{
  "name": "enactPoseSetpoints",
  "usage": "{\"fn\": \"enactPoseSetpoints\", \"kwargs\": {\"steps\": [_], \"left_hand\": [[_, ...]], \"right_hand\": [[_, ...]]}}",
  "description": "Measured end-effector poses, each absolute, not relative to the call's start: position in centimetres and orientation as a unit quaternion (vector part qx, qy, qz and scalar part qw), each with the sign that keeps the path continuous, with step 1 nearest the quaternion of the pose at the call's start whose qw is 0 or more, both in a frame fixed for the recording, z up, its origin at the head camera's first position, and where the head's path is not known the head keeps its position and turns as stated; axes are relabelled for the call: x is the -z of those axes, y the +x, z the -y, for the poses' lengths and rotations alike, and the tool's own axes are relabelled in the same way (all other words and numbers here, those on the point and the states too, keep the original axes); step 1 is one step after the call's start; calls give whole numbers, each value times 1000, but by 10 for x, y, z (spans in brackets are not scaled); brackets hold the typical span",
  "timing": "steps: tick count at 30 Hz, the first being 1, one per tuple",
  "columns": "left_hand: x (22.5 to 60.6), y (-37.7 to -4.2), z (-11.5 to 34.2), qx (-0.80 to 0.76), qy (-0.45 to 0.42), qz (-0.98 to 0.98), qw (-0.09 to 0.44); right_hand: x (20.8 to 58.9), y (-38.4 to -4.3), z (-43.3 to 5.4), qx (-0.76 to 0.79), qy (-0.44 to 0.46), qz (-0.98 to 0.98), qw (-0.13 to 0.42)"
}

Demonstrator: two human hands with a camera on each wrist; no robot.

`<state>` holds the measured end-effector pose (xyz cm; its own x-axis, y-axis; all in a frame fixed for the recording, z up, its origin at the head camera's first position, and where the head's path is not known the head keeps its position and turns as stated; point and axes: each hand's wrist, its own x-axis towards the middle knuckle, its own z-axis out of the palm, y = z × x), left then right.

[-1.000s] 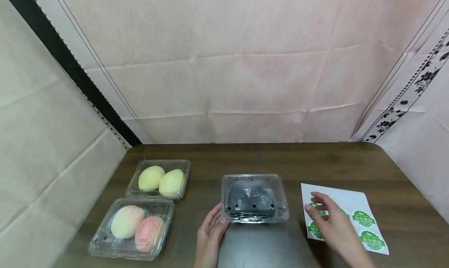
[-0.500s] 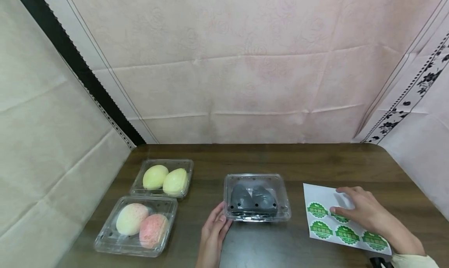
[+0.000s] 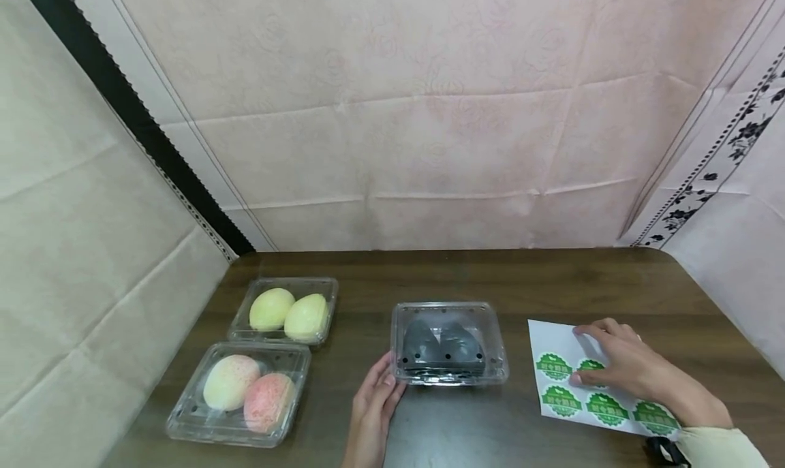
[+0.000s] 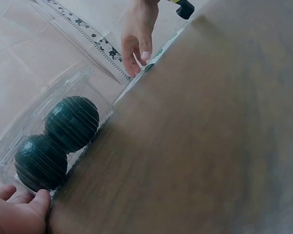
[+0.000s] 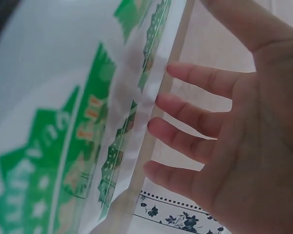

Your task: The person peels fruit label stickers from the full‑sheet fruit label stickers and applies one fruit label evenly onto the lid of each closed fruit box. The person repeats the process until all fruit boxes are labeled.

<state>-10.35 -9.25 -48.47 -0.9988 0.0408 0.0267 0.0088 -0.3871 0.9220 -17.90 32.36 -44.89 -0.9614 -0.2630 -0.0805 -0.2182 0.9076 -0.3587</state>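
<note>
A clear plastic clamshell box [image 3: 450,345] with two dark round objects inside stands mid-table, its lid down. My left hand [image 3: 371,413] rests against its front left corner; in the left wrist view its thumb and fingers touch the end of the box, beside the dark balls [image 4: 72,124]. To the right lies a white sheet of green round stickers [image 3: 559,400]. Over this sheet is my right hand [image 3: 638,369], thumb and fingers spread apart. The right wrist view has its fingertips [image 5: 156,168] at the sheet's surface, with nothing seen pinched; the hand hides some stickers.
At the left, one clear box [image 3: 239,394] holds a whitish and a pink ball. Behind it another clear box [image 3: 283,311] holds two pale yellow-green ones. Pale cloth [image 3: 429,148] hangs behind the brown table [image 3: 466,430] and at both sides.
My right hand came down from above the sheet's left part to its middle right, then shifted slightly left. My left hand stays at the middle box.
</note>
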Motion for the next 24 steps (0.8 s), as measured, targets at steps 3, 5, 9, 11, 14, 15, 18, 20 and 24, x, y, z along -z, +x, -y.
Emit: {"fn": "enactPoseSetpoints", "kwargs": {"steps": [3, 5, 9, 11, 14, 15, 18, 20, 24], "left_hand": [[484, -102, 93, -831, 19, -555, 4], [483, -101, 93, -831, 20, -556, 1], [482, -101, 94, -830, 20, -558, 0], [482, -101, 94, -829, 15, -559, 3], [482, -102, 93, -828, 6, -561, 9], [482, -102, 93, -827, 2, -562, 11], [481, -103, 91, -827, -9, -562, 13], [481, -104, 91, -826, -19, -563, 8], [479, -106, 90, -815, -29, -578, -16]], "right_hand": [[448, -180, -320, 173, -123, -975, 70], [448, -180, -317, 172, -123, -975, 67], [448, -180, -313, 167, -129, -976, 56], [447, -180, -312, 163, -130, -976, 59], [444, -179, -309, 155, -131, -977, 64], [443, -178, -308, 152, -133, -977, 63], [438, -176, -305, 155, -132, -977, 59], [433, -174, -302, 160, -132, -977, 49], [421, -171, -296, 174, -128, -976, 28]]}}
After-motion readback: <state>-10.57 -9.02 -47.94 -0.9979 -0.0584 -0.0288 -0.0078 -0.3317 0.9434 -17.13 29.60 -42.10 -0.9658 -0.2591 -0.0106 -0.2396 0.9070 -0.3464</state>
